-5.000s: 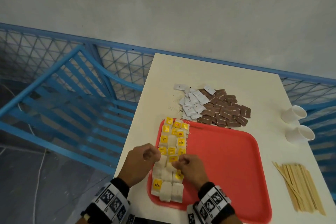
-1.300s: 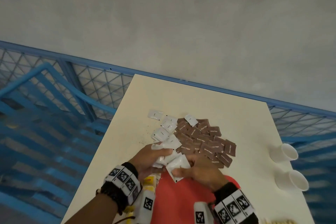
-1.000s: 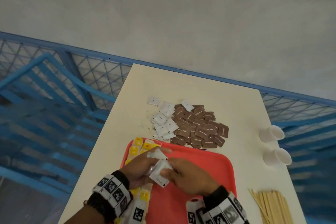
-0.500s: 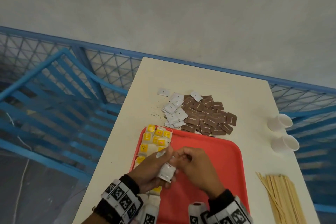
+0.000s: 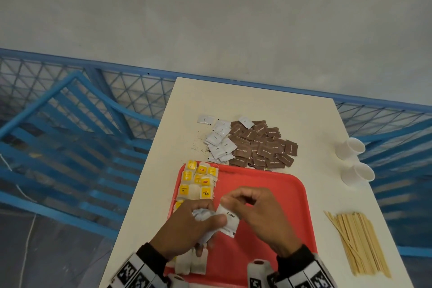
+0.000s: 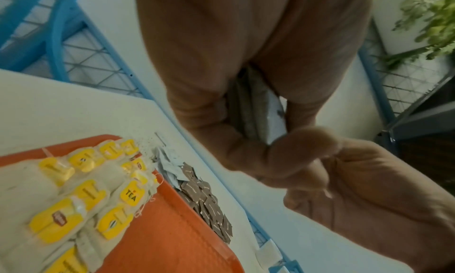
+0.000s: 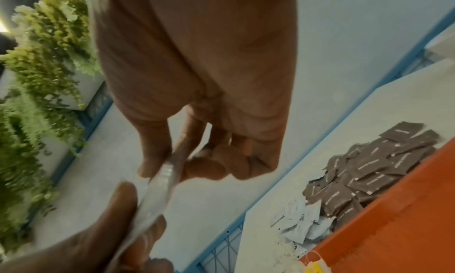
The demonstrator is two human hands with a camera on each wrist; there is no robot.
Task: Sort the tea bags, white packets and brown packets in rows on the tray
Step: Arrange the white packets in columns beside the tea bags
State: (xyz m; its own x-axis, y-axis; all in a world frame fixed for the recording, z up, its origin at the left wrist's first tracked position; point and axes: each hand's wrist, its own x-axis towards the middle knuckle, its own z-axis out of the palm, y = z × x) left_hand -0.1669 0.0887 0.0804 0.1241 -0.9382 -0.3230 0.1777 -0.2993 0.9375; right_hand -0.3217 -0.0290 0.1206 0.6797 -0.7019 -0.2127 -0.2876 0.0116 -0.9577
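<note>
Both hands hover over the red tray (image 5: 280, 182). My left hand (image 5: 205, 215) grips a small bundle of white packets (image 5: 201, 214), seen edge-on between its fingers as white packets (image 6: 268, 117). My right hand (image 5: 225, 202) pinches one white packet (image 5: 229, 221) marked "Coffee", the same white packet (image 7: 160, 185) in the right wrist view. Tea bags (image 5: 198, 182) with yellow tags lie in rows along the tray's left side. Loose white packets (image 5: 218, 142) and brown packets (image 5: 261, 145) lie heaped on the table behind the tray.
Two white paper cups (image 5: 350, 149) lie on their sides at the table's right edge. A bunch of wooden stirrers (image 5: 360, 243) lies right of the tray. Blue metal railing (image 5: 93, 124) runs left of and behind the table. Dark specks dot the table beside the white heap.
Both hands have come back from the heap on the table to above the tray, carrying white packets. The right hand now holds one packet apart from the left hand's bundle.
</note>
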